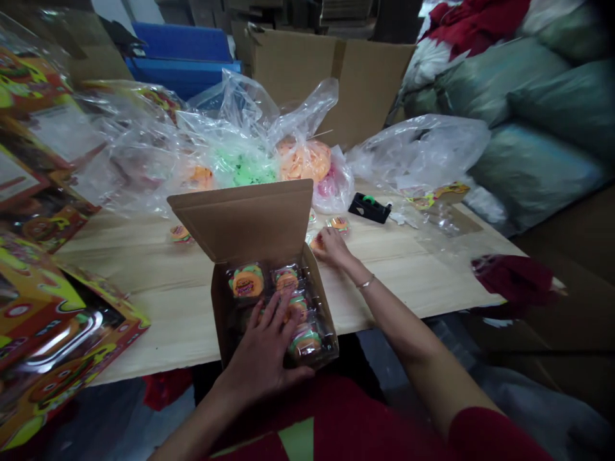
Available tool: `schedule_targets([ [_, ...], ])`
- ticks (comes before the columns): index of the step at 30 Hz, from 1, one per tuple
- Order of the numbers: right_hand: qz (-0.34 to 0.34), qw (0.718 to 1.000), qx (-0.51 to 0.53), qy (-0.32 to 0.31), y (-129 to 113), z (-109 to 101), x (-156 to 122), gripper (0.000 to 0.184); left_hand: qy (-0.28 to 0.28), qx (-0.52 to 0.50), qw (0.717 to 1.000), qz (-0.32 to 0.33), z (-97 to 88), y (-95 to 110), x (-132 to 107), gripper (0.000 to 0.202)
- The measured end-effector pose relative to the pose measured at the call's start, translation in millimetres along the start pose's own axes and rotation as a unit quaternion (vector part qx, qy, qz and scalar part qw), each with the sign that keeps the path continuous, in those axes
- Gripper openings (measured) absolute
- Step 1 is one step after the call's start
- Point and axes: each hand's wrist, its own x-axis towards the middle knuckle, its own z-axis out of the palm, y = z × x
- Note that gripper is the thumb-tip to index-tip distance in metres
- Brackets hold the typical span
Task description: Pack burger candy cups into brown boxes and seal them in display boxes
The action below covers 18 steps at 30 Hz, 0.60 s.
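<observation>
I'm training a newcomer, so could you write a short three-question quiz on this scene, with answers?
1. Which hand lies over the clear-wrapped, burger-shaped items in the brown cardboard box?
2. True or false: the black plastic tape dispenser sits on the pale wooden tabletop.
3. The box's brown cardboard lid is: A) shut, B) raised, C) torn off.
Key: 1. The left hand. 2. True. 3. B.

Box (220, 307): set on the surface (394, 275), lid (254, 221) raised, wrapped burger-shaped items (247, 282) packed inside.
Left grip (262, 349): spread flat across the packed items.
Right grip (332, 245): held beside the box, curled at another item (316, 244).
Tape dispenser (369, 209): placed beyond the right grip.
Clear bags (245, 153): bunched behind the lid.
</observation>
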Motion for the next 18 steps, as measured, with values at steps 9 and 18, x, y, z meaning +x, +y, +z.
schedule_targets([
  [9, 0.088, 0.962, 0.238, -0.1, 15.4, 3.1, 10.1, 0.04, -0.036, -0.011, 0.999, -0.01, -3.4, 0.5, 1.8, 0.093],
  [18, -0.043, 0.981, 0.066, 0.176, -33.9, -83.6, -57.8, 0.044, -0.033, -0.029, 0.999, -0.019, -4.7, 2.3, 1.6, 0.091],
])
